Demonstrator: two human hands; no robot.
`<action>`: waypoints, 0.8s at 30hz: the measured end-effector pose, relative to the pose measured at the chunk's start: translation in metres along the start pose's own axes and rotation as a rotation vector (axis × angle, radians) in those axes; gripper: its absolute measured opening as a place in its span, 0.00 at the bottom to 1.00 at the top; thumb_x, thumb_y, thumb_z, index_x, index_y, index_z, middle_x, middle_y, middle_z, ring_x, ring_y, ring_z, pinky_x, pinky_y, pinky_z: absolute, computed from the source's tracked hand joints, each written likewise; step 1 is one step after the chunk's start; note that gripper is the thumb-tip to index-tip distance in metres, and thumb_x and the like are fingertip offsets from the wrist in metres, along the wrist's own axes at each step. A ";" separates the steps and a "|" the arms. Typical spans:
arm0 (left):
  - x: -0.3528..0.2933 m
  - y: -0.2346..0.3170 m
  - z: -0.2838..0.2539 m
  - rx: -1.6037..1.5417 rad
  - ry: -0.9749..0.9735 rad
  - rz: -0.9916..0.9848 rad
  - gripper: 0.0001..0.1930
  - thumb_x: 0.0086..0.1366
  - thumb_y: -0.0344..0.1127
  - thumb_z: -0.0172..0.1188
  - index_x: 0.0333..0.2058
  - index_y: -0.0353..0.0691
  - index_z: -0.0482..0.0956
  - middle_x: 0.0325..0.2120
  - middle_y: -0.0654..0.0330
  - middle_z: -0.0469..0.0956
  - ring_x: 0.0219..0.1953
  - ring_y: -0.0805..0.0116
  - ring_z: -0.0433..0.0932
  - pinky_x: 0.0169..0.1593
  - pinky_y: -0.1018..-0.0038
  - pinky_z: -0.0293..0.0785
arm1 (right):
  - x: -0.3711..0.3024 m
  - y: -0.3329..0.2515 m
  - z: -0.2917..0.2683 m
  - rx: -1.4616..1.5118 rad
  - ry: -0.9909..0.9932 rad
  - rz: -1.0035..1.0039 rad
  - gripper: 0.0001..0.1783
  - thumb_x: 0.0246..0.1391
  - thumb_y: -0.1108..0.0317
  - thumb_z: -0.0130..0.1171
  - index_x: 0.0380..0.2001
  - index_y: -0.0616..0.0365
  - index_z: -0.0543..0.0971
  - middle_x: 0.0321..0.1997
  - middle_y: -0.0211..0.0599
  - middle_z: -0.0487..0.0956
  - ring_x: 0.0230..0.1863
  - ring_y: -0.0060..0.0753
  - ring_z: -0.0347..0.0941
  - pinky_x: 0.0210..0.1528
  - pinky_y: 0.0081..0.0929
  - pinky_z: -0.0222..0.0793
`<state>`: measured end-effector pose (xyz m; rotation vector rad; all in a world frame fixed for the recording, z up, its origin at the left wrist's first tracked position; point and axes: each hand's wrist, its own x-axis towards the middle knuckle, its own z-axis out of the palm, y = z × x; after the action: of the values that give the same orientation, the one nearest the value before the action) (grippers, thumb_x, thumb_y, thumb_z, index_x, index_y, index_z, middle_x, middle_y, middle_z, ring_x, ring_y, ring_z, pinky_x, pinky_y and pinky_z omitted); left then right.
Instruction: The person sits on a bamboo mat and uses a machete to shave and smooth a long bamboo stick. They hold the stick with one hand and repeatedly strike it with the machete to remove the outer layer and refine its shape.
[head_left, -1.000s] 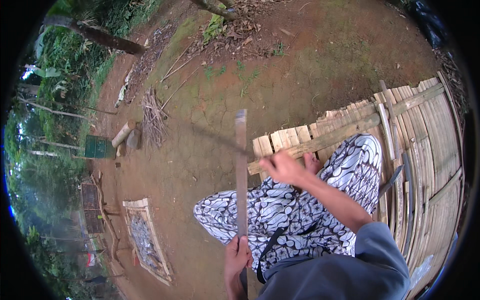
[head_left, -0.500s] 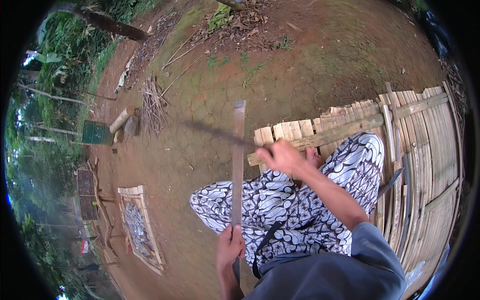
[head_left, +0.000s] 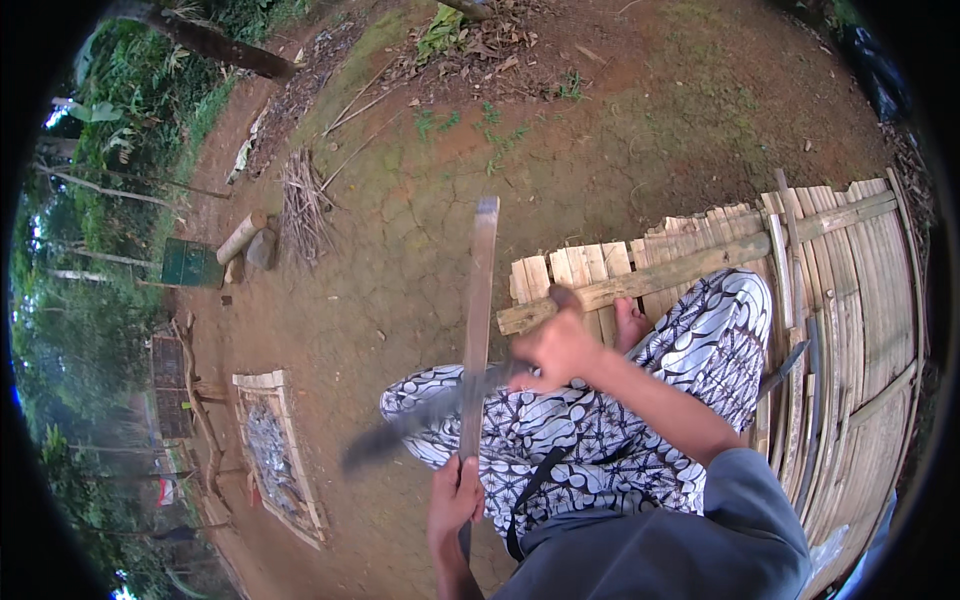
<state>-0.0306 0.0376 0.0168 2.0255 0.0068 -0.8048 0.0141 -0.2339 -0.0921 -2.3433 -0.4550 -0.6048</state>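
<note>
My left hand (head_left: pixel 455 497) is closed round the lower part of a long, flat brown strip, which looks like split bamboo (head_left: pixel 482 290). The strip stands nearly upright in the picture, passing over my left knee. My right hand (head_left: pixel 557 350) grips a machete by its dark handle. Its blade (head_left: pixel 410 420), smeared by motion, crosses the strip above my left hand and points down to the left. Whether the edge touches the strip I cannot tell. Patterned black-and-white cloth (head_left: pixel 560 420) covers my crossed legs.
I sit on a bamboo-slat platform (head_left: pixel 860 300); another dark blade (head_left: pixel 783 370) lies on it at my right. Bare earth spreads ahead. To the left are a bundle of sticks (head_left: pixel 303 205), a green can (head_left: pixel 192 263) and a wood-framed bed of ash (head_left: pixel 272 455).
The machete has swung downward along the strip, its tip dropping from upper left to lower left. My right hand has moved slightly down; the left keeps its hold, and the strip leans a bit more right.
</note>
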 end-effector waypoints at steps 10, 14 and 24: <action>-0.023 -0.029 0.002 0.154 -0.190 0.170 0.13 0.68 0.38 0.56 0.26 0.36 0.72 0.10 0.68 0.67 0.12 0.83 0.66 0.16 0.79 0.62 | 0.009 0.078 -0.035 0.341 0.385 0.992 0.39 0.61 0.41 0.44 0.20 0.75 0.76 0.19 0.62 0.75 0.26 0.52 0.77 0.33 0.44 0.68; -0.012 0.014 0.007 0.169 -0.066 0.102 0.14 0.66 0.37 0.57 0.25 0.35 0.72 0.09 0.65 0.65 0.13 0.82 0.66 0.18 0.75 0.61 | 0.002 0.075 -0.039 0.272 0.471 0.846 0.40 0.62 0.39 0.42 0.22 0.72 0.79 0.13 0.49 0.73 0.20 0.40 0.73 0.30 0.39 0.67; -0.011 -0.013 -0.036 0.606 0.106 0.260 0.17 0.63 0.42 0.61 0.22 0.35 0.72 0.09 0.51 0.67 0.12 0.52 0.70 0.18 0.65 0.62 | 0.000 0.073 -0.059 0.928 0.687 0.881 0.26 0.61 0.46 0.54 0.32 0.63 0.80 0.09 0.24 0.66 0.09 0.15 0.59 0.12 0.20 0.51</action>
<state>-0.0240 0.0757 0.0257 2.5629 -0.4826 -0.5711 0.0307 -0.3265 -0.0898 -1.1396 0.5134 -0.5342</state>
